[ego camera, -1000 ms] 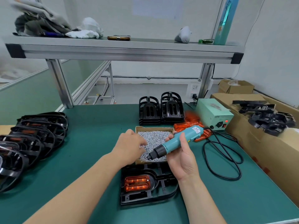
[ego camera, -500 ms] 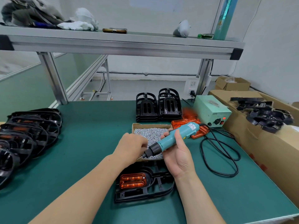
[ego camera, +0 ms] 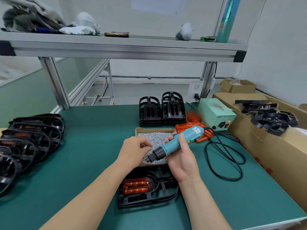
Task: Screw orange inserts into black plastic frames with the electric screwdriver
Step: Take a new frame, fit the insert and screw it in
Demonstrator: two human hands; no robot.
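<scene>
The black plastic frame [ego camera: 164, 188] lies flat at the near middle of the green table [ego camera: 83, 163], a ribbed shell with a rounded right end. The orange insert [ego camera: 136, 186] sits in its left half, translucent and ridged, with a small silvery dot at its upper right corner. At 12 o'clock from the frame, the right hand [ego camera: 182, 160] has its fingers wrapped round the teal electric screwdriver [ego camera: 176, 143], whose black nose tilts down to 8 o'clock over the box of screws [ego camera: 154, 136]. The left hand [ego camera: 134, 150] hovers over the same box with its fingers curled beside the bit; I cannot tell whether they pinch a screw. Loose orange inserts [ego camera: 182, 127] lie at 1 o'clock, stacked frames [ego camera: 162, 112] stand beyond the box, and a row of frames [ego camera: 29, 138] lies at 9 o'clock.
</scene>
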